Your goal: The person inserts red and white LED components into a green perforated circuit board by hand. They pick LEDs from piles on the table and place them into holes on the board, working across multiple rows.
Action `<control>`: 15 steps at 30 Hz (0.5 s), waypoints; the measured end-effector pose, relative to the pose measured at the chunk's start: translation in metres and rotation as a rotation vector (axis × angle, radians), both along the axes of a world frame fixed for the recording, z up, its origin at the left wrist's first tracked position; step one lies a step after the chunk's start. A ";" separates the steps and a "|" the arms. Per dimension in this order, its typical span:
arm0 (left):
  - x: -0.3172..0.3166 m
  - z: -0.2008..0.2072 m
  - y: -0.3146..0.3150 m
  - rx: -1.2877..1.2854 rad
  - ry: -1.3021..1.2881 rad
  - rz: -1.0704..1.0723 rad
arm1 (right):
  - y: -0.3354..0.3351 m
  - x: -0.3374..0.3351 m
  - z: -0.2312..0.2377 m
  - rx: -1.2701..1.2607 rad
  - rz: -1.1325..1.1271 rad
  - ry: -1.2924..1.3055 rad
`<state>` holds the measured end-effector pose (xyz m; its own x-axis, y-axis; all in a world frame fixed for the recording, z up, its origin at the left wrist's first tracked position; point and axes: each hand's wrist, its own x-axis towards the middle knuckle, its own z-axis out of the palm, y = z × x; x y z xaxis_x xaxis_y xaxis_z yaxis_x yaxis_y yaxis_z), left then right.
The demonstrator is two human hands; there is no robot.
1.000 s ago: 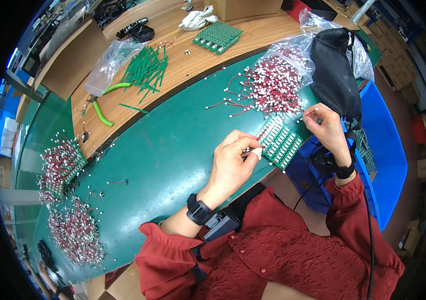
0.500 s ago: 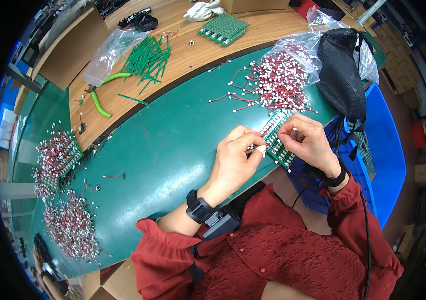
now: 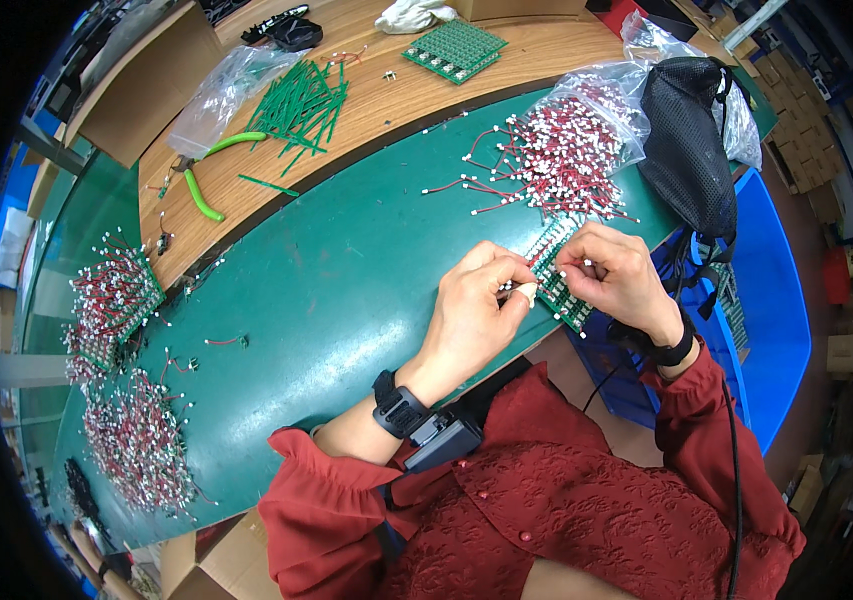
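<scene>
My two hands meet over a green circuit board panel [image 3: 573,312] with rows of small white parts, near the front edge of the green table. My left hand [image 3: 476,308] is closed in a pinch at the panel's left side. Small white bits show between its fingers, but what they belong to is hidden. At the right side my right hand [image 3: 618,278] pinches a short red wire with a white connector [image 3: 588,265], mostly covered by the fingers. Just beyond the panel lies a heap of red wires with white connectors [image 3: 571,150], spilling from a clear plastic bag [image 3: 626,110].
Wired boards [image 3: 111,305] and another wire heap [image 3: 141,445] lie at the left. On the wooden table are green-handled pliers [image 3: 208,195], green strips [image 3: 296,108] and stacked green panels [image 3: 454,50]. A black mesh bag [image 3: 686,140] and blue bin [image 3: 776,320] stand at the right.
The hands stay pinched over the panel with only slight finger movement. The whole view has shifted a little.
</scene>
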<state>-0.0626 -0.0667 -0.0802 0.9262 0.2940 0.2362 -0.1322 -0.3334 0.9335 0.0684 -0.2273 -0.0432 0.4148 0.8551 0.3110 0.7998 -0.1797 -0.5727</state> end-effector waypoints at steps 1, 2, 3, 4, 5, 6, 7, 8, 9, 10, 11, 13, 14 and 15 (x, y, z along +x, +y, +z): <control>0.000 0.000 0.000 0.006 0.002 0.001 | 0.000 0.001 0.001 -0.003 0.008 -0.009; 0.000 0.000 0.000 0.001 -0.007 0.003 | 0.001 0.002 0.001 -0.017 0.014 -0.002; 0.000 0.000 0.000 -0.002 -0.012 0.005 | 0.002 0.002 0.002 -0.030 0.020 0.004; 0.000 0.000 0.000 -0.005 -0.016 0.006 | 0.003 0.003 0.003 -0.043 0.025 0.011; 0.000 0.000 -0.001 -0.005 -0.012 0.005 | 0.003 0.004 0.003 -0.062 0.029 -0.002; 0.000 0.001 0.000 -0.004 -0.008 0.003 | 0.004 0.004 0.004 -0.080 0.032 -0.017; 0.000 0.001 0.000 -0.002 -0.005 0.002 | 0.004 0.004 0.005 -0.096 0.035 -0.023; 0.000 0.001 0.000 -0.005 0.000 0.002 | 0.005 0.003 0.005 -0.111 0.031 -0.073; 0.000 0.001 0.000 -0.008 0.005 0.002 | 0.005 0.000 0.006 -0.126 0.027 -0.116; -0.001 0.001 0.000 -0.008 -0.001 0.002 | 0.006 -0.002 0.007 -0.140 0.022 -0.158; -0.001 0.001 0.000 0.001 0.005 0.007 | 0.006 -0.007 0.007 -0.172 0.008 -0.224; 0.000 0.000 0.000 0.024 -0.006 0.014 | 0.007 -0.017 0.007 -0.249 -0.025 -0.349; 0.000 0.001 0.000 0.021 -0.007 0.015 | 0.006 -0.020 0.009 -0.259 0.006 -0.439; -0.001 0.001 0.000 0.020 -0.008 0.011 | 0.007 -0.023 0.009 -0.275 0.005 -0.477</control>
<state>-0.0632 -0.0669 -0.0790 0.9209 0.2995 0.2494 -0.1359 -0.3531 0.9257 0.0458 -0.2202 -0.0339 0.2784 0.9329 0.2284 0.9604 -0.2671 -0.0793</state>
